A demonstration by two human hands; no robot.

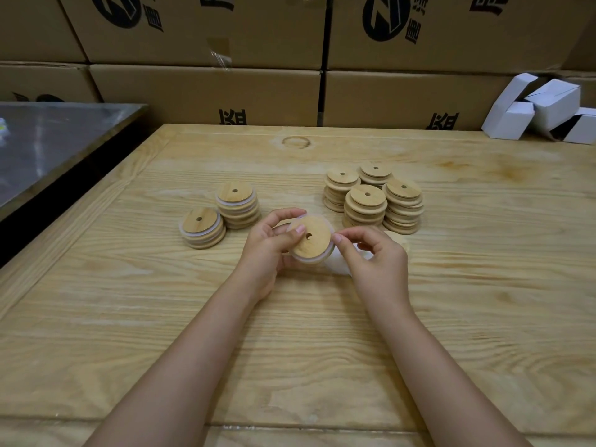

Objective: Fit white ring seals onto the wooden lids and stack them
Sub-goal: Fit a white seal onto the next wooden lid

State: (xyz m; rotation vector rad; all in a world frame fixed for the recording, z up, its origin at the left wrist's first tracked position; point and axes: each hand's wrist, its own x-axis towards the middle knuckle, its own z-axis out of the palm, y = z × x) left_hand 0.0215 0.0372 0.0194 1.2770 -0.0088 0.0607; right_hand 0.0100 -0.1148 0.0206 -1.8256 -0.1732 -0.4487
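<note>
Brown cardboard boxes [206, 91] w/ black print stand stacked as a wall behind the far edge of a pale wooden desk [290, 333]. A grey sheet-metal table [54, 143] stands beside the desk's left edge, near the far-left corner. White folded paper cartons [541, 111] lie heaped at the far-right corner.

Right of ctr, toward the far edge, four stacks of bare round wooden lids [367, 204] stand packed close, each top lid w/ a small hole in the middle. Left of ctr, two shorter stacks of ringed wooden lids [237, 204], white showing btwn the layers, sit side by side.

At desk ctr a person's bare forearms reach in from the near edge. The left hand [267, 250] grips a round wooden lid [312, 238], held tilted just above the desk, w/ fingers curled round its far rim & thumb pressed on its face beside the hole. A translucent white ring seal [304, 260] shows round the lid's lower rim. The right hand [374, 262] pinches thumb & forefinger on the seal at the lid's right rim, other fingers curled. Under that hand lies a small white heap [335, 266], too blurred to make out. One more flat wooden lid [398, 240] peeks out just behind the hand.
</note>
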